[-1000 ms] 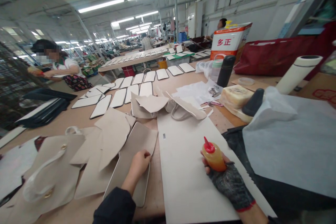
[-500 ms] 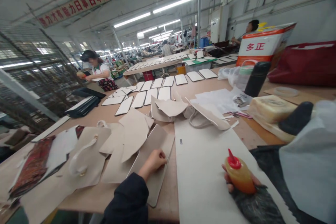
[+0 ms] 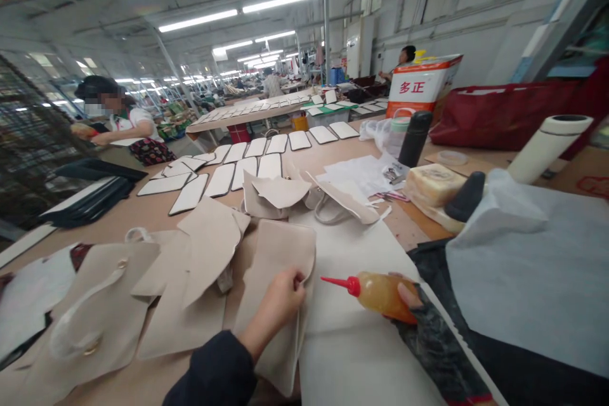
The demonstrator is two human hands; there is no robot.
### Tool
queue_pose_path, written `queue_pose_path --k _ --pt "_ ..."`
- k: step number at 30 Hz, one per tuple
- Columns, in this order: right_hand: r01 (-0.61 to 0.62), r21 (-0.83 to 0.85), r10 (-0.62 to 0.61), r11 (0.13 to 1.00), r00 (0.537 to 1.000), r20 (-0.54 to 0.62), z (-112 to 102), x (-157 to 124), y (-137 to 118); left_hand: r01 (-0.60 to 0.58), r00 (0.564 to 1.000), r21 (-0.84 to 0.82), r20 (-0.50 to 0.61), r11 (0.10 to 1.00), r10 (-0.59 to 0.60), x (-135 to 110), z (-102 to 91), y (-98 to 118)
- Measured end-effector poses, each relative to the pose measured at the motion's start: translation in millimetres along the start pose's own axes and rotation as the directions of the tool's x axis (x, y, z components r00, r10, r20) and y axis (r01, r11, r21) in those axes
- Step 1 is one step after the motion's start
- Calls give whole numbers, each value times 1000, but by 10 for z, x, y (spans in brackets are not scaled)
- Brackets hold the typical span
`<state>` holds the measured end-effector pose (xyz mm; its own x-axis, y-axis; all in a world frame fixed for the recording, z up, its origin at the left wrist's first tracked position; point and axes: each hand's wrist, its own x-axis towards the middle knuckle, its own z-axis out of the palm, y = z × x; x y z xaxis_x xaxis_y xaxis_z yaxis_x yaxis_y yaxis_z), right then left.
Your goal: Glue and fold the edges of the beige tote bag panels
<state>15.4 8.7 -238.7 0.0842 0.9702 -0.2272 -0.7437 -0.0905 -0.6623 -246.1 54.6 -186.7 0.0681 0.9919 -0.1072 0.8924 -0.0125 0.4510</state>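
My left hand is closed on the right edge of a beige leather panel, its fingertips pinching near the rim. The panel is tilted, its long edge showing layers slightly parted. In my right hand lies a squeeze bottle of amber glue, held on its side. Its red nozzle points left toward the panel's edge, a short gap away from it. A dark sleeve covers my right wrist and part of the palm. Beneath both, a white board lies on the table.
Beige leather pieces lie in a loose pile at left. Rows of white dark-edged panels cover the table's far part. At right are a black flask, a yellowish block and a white sheet. A co-worker stands at far left.
The glue bottle has tipped from nozzle-up to lying sideways and moved left toward the panel. My left hand has lifted and turned the panel's edge. The view has swung right.
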Motion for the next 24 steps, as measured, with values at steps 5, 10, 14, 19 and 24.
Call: queue_pose_path --k 5,10,14,19,24 --pt "118 -151 -117 982 993 10 16 -12 -450 -4 996 35 93 999 0 103 445 90" --pt "274 -552 -358 788 933 -47 -218 205 -350 -30 998 167 61 985 20 154 515 168" --pt "367 -812 -502 455 858 107 -177 280 -221 30 999 134 13 991 -32 281 527 204" --pt "488 -852 -576 189 758 306 55 309 -186 25 1000 -7 11 1000 -25 471 474 79" --pt "580 -809 -595 93 684 422 142 416 -60 38 999 -150 20 988 -36 530 485 -17"
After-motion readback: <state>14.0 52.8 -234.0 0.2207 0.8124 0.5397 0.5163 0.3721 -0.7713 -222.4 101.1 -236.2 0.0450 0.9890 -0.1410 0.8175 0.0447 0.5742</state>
